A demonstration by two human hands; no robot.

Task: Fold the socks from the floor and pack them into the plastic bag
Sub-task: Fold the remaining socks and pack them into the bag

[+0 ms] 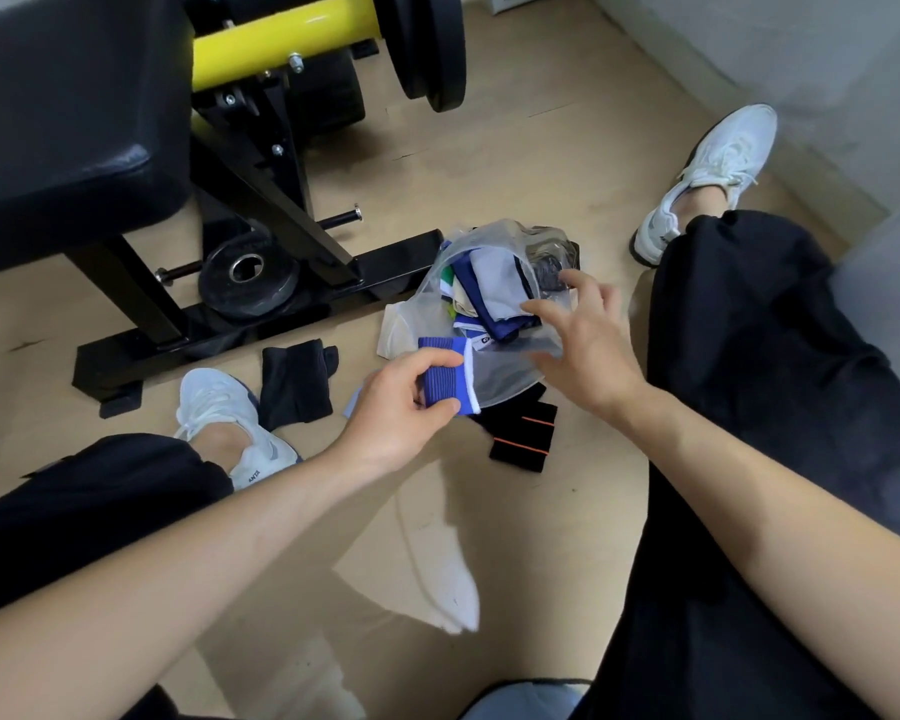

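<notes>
I'm counting one plastic bag [505, 374], holding several socks [489, 293] too bunched to count. Three folded socks are showing outside it: one blue sock [450, 374], one black sock [294, 384], one orange-striped sock [523, 433]. Two white shoes are showing: left shoe [219, 402], right shoe [718, 168].

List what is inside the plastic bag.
The plastic bag holds folded socks, blue, white and grey, plus a dark sock by the right hand. Anything beneath them is covered.
</notes>
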